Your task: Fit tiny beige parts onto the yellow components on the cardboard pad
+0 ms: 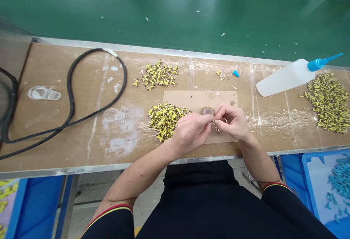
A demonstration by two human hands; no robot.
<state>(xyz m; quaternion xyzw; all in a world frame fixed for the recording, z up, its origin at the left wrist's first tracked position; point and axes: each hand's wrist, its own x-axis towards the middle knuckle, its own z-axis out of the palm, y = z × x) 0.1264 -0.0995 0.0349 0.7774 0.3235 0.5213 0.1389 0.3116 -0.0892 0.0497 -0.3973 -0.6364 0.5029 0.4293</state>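
Observation:
My left hand [191, 129] and my right hand [232, 121] meet over a cardboard sheet [177, 97], fingertips nearly touching. Both pinch with thumb and forefinger; whatever sits between them is too small to make out. Just beyond the fingertips stands a small round clear dish [208, 111]. Tiny pale pieces [217, 126] show under the fingers of my right hand, partly hidden. Close to my left hand lies a heap of small yellow and dark brown pieces [165, 120].
A looser yellow pile [160, 75] lies behind. To the right are a white squeeze bottle [286, 78] with a blue nozzle and a large yellow pile [329, 102]. A blue cap [236, 73] lies at the back. A black cable [71, 97] loops on the left. Blue bins [307, 180] stand below the front edge.

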